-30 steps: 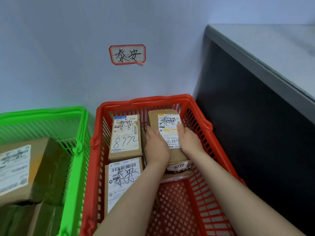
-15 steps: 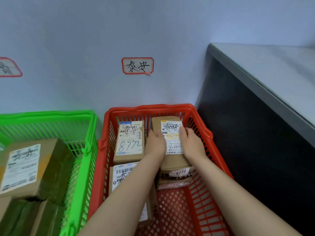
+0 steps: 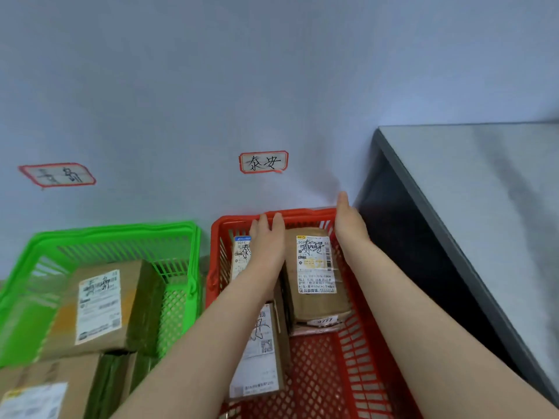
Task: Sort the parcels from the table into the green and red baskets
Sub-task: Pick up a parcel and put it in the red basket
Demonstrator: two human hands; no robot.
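The left forearm (image 3: 211, 343) and right forearm (image 3: 423, 313), both bare, rise from the bottom edge toward the frame's centre. The left hand (image 3: 267, 241) is palm down, fingers straight and close together, holding nothing. The right hand (image 3: 348, 226), slightly higher and apart from it, has its fingers extended upward and is also empty.

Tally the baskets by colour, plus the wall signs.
Green baskets: 1
Red baskets: 1
Wall signs: 2
Total: 4
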